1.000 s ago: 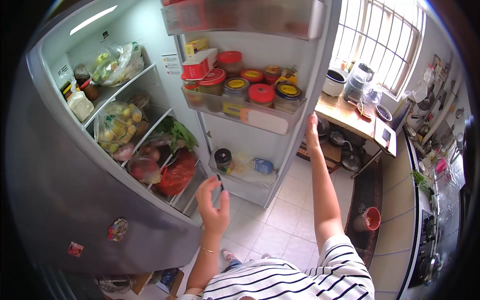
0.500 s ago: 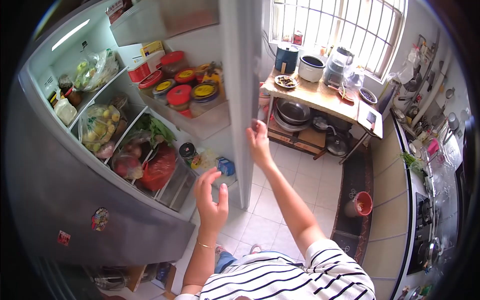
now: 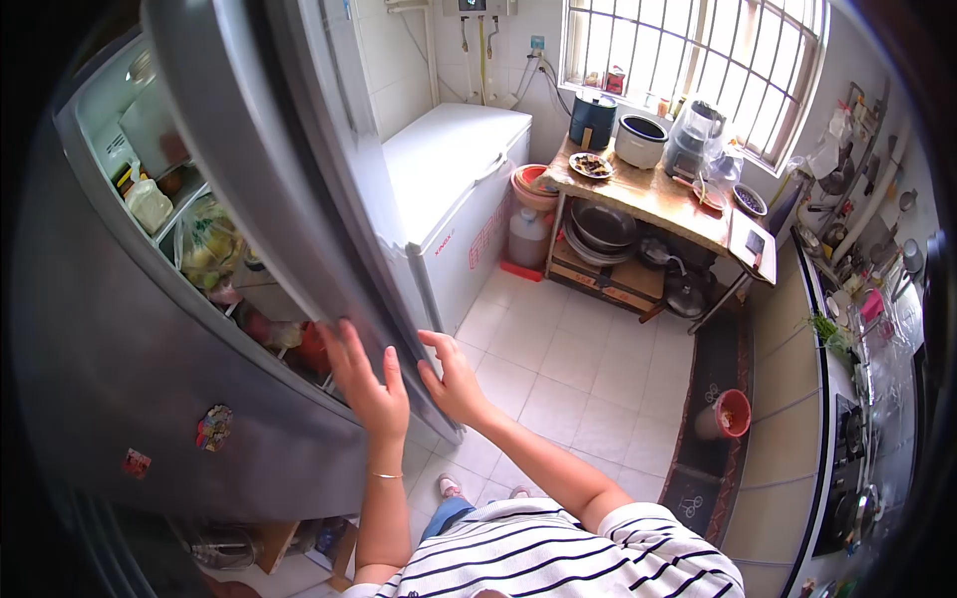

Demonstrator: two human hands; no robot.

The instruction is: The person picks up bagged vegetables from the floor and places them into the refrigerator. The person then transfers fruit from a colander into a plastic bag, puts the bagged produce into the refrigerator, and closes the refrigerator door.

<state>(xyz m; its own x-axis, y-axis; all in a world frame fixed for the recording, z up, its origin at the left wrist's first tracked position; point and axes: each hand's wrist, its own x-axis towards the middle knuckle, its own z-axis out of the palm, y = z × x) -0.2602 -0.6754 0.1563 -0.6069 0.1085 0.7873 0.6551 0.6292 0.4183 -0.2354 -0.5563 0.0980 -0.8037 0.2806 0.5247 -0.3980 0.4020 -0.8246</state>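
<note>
The refrigerator door [image 3: 239, 169] stands partly open, slanting across the left of the head view. My right hand [image 3: 457, 384] is against its outer edge, fingers bent and thumb apart, not wrapped round anything. Fingers spread, my left hand [image 3: 374, 394] is raised near the door's lower part on the compartment side; I cannot tell if it touches. Through the narrowed gap I see a bag of yellowish produce [image 3: 207, 244], a white bag [image 3: 148, 204] and a red bag [image 3: 314, 349]. The door's shelves are mostly hidden.
A white chest freezer [image 3: 449, 159] stands beyond the door. Further back is a wooden table [image 3: 638, 199] with a rice cooker [image 3: 641, 142], a blender [image 3: 688, 145] and plates. A red bin [image 3: 731, 414] stands on the dark mat [image 3: 713, 349] by the counter at right.
The refrigerator door has swung left towards the cabinet, hiding its jar shelf and uncovering the freezer. My right hand moved left and down with it; my left hand shifted left.
</note>
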